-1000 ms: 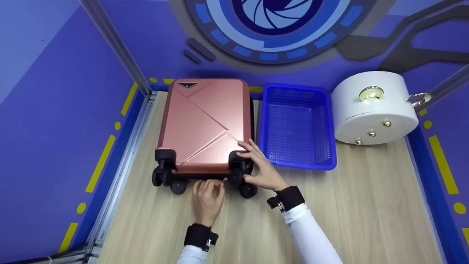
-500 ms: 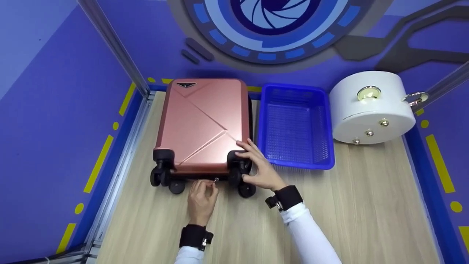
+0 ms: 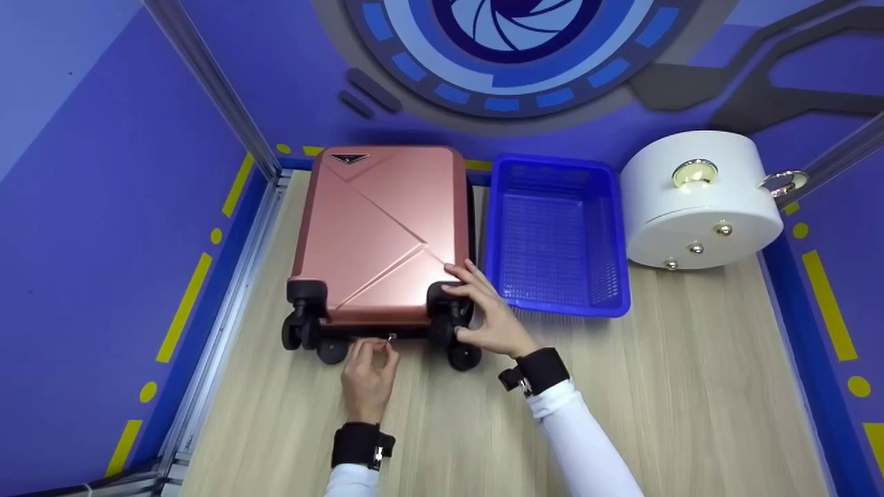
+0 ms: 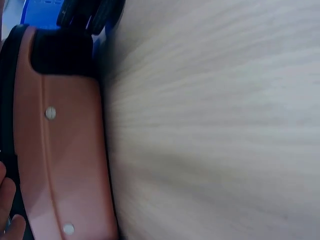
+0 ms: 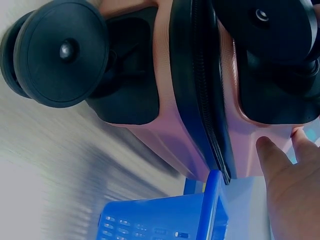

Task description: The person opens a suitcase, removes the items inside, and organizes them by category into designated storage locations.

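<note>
A pink hard-shell suitcase (image 3: 380, 228) lies flat on the wooden surface, its black wheels (image 3: 331, 351) towards me. At its near edge my left hand (image 3: 369, 383) pinches a small metal zipper pull (image 3: 391, 337) between thumb and finger. In the left wrist view only a few fingertips (image 4: 7, 197) show, at the left edge beside the shell. My right hand (image 3: 494, 328) rests on the near right corner, its fingers spread over the shell and its thumb by the wheel. The right wrist view shows the zipper (image 5: 205, 95) running between two wheel mounts.
A blue plastic basket (image 3: 559, 307) stands right of the suitcase. Beyond it, a white round case (image 3: 697, 200) with gold handles and ball feet lies on its side. Blue patterned walls (image 3: 152, 228) enclose the back and sides.
My left hand has moved left along the suitcase's near edge, bringing the zipper pull with it. My right hand stays at the right corner.
</note>
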The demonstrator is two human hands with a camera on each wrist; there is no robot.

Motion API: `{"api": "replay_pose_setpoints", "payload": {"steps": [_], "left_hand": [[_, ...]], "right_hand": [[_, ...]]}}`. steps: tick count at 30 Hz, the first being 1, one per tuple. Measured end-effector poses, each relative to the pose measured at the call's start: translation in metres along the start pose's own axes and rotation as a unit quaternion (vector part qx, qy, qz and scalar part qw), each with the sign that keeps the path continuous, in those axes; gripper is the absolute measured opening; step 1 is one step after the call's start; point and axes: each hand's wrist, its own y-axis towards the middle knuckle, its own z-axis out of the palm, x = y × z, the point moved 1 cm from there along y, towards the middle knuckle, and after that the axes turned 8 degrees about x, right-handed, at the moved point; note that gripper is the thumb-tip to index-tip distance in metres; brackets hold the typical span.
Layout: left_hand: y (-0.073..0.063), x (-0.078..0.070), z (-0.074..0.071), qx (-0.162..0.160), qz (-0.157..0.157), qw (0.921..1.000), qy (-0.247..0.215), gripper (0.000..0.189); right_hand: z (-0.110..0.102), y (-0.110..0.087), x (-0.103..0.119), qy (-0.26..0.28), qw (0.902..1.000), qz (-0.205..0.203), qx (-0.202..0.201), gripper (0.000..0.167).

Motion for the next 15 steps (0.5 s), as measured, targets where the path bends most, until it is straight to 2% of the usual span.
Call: {"api": "replay_pose_setpoints", "payload": {"steps": [9, 15], "left_hand": [[0.001, 0.022, -0.026, -0.012, -0.079, 0.9963, 0.029, 0.01], [0.003, 0.042, -0.043, -0.053, -0.097, 0.9918, 0.063, 0.01]], "right_hand": [[-0.001, -0.001, -0.001, -0.001, 0.9999, 0.011, -0.004, 0.064], [0.002, -0.002, -0.009, 0.005, 0.9999, 0.015, -0.005, 0.065]]}}
